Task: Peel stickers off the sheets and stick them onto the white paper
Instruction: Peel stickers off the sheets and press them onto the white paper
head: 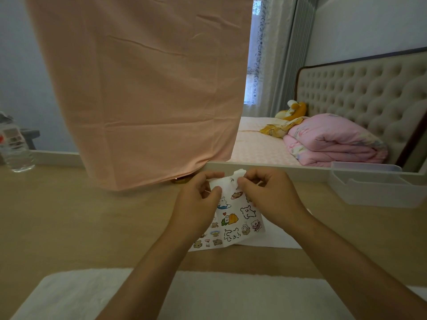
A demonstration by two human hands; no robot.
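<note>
Both hands are up off the light wooden table (92,215), working a white glossy sticker sheet printed with small cartoon bears (240,218), held mid-view and tilted toward the camera. The left hand (196,204) pinches the sheet at its 10 o'clock corner, thumb on top, fingers (216,191) clamped on the backing. The right hand (270,195) pinches a small white die-cut sticker (239,173) at the sheet's 12 o'clock edge, fingertips together on it. The sticker looks partly lifted; whether it is fully free, I cannot tell. The plain white paper sheet (277,239) lies flat on the table under the sticker sheet, showing at its 4 to 5 o'clock side. To do the step well: pull slow and low, back along the sheet, not straight up, so the sticker doesn't tear or curl. The left pinch should sit near the peel line to stop the backing bending. Hold only the sticker's edge to keep the glue clean, then bring it down to a bare part of the paper at 5 o'clock.
</note>
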